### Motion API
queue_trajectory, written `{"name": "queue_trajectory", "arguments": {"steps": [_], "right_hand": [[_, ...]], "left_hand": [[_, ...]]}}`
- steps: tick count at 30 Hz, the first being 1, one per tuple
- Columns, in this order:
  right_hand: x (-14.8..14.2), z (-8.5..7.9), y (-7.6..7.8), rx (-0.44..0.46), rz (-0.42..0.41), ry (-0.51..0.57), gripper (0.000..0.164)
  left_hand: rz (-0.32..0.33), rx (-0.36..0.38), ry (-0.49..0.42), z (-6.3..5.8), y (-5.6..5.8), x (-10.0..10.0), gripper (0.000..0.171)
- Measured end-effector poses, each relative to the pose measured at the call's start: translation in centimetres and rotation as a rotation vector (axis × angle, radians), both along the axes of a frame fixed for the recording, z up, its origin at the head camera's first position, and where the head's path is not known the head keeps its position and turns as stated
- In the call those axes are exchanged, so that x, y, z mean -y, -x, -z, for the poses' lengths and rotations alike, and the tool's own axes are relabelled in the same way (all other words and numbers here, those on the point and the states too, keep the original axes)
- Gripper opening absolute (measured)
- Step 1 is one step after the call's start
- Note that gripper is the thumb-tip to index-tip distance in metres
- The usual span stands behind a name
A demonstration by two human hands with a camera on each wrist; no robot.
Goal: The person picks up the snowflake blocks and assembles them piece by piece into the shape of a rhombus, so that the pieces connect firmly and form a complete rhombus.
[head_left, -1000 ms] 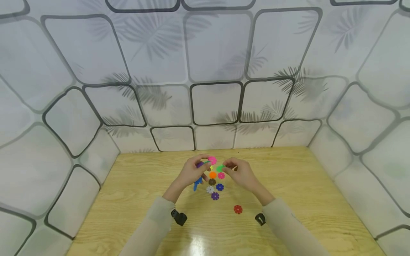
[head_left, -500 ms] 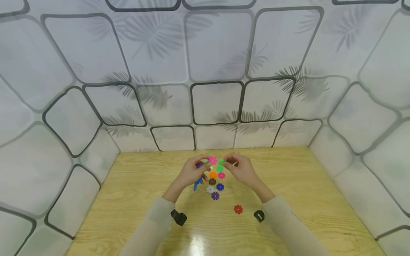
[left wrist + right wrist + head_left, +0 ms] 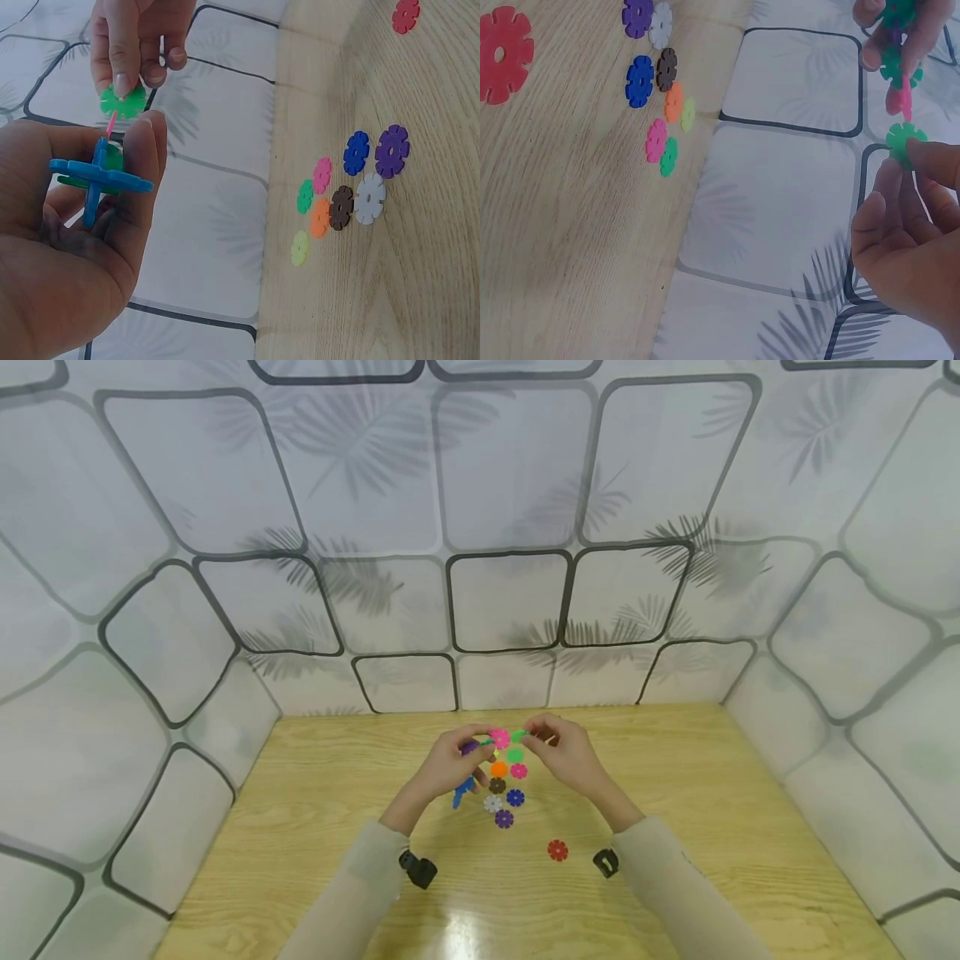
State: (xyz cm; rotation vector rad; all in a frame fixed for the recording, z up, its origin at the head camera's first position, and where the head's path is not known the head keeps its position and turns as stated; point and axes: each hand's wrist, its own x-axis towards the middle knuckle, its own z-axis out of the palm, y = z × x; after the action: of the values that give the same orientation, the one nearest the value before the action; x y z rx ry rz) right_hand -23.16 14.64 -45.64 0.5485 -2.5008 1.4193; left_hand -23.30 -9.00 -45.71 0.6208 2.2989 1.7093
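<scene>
My left hand (image 3: 448, 766) holds a chain of notched plastic discs slotted into each other. In the left wrist view its blue discs (image 3: 120, 177) cross each other at the near end, in front of the palm. A pink disc (image 3: 500, 739) sticks out from the chain's far end, past the fingertips. Between thumb and fingers, my right hand (image 3: 564, 756) pinches a single green disc (image 3: 904, 139). That green disc is edge to edge with the pink one; whether their slots are engaged I cannot tell. Fingers partly cover the chain's green and purple discs.
Loose discs lie on the wooden table (image 3: 337, 877) below the hands: green, pink, orange (image 3: 498, 769), brown, blue (image 3: 515, 797), white, purple (image 3: 504, 819) and yellow. A red disc (image 3: 557, 850) lies apart, nearer the body. Patterned cloth walls (image 3: 502, 602) enclose the table's back and sides.
My right hand has risen away from the body with the green disc, bringing it beside the pink disc and uncovering the loose green disc below. The left hand has barely moved.
</scene>
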Motion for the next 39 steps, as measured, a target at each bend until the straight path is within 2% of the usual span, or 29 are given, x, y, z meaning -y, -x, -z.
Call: {"name": "queue_trajectory", "arguments": {"steps": [26,39], "right_hand": [[-0.29,-0.11,-0.18,-0.03,-0.031,-0.01,0.008],[0.12,0.38,0.01,-0.012,-0.017,0.051,0.009]], "left_hand": [[0.021,0.012,0.013,-0.17,0.06,-0.05,0.041],[0.028,0.018,-0.013,-0.47,-0.24,-0.21,0.037]]}}
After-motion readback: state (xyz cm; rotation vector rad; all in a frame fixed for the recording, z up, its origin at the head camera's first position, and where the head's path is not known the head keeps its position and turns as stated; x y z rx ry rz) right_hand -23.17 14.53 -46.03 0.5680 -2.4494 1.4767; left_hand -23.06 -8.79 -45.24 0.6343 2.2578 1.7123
